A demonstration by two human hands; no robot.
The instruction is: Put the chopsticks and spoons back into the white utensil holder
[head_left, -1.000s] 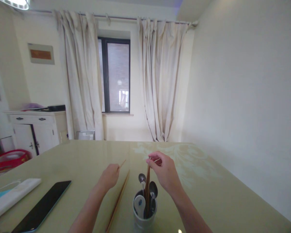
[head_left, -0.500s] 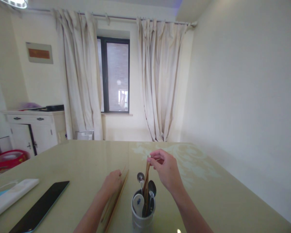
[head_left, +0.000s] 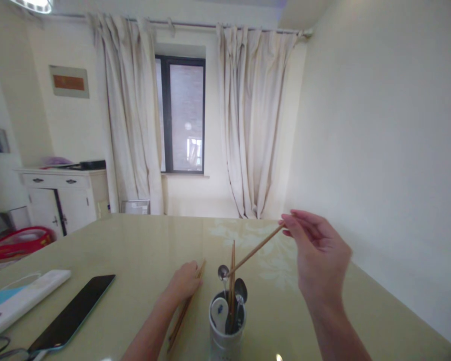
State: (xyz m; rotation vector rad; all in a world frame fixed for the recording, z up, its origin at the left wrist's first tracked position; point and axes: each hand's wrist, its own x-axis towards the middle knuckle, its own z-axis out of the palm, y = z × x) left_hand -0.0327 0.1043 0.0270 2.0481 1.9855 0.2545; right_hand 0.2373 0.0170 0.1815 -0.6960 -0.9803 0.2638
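My right hand (head_left: 319,255) is raised to the right of the utensil holder and pinches a wooden chopstick (head_left: 257,248) by one end. This chopstick slants down to the left, its lower end over the holder near a small metal spoon (head_left: 223,272). More chopsticks (head_left: 232,271) stand upright in the pale cylindrical holder (head_left: 227,346), along with a white spoon (head_left: 220,311) and a larger metal spoon (head_left: 241,289). To the left, my left hand (head_left: 184,281) is closed around several chopsticks (head_left: 180,323) lying on the table; its fingertips are partly hidden.
The glossy table (head_left: 146,250) carries a black phone-like slab (head_left: 75,311), a white power strip-like bar (head_left: 33,296) and dark cables (head_left: 0,346) at the left. A wall (head_left: 391,150) runs along the right side. Behind stand curtains (head_left: 131,125) and a white cabinet (head_left: 75,195).
My right hand has moved right, drawing a chopstick out of the holder at a slant. My left hand has gathered the chopsticks on the table closer together. The view has shifted slightly.
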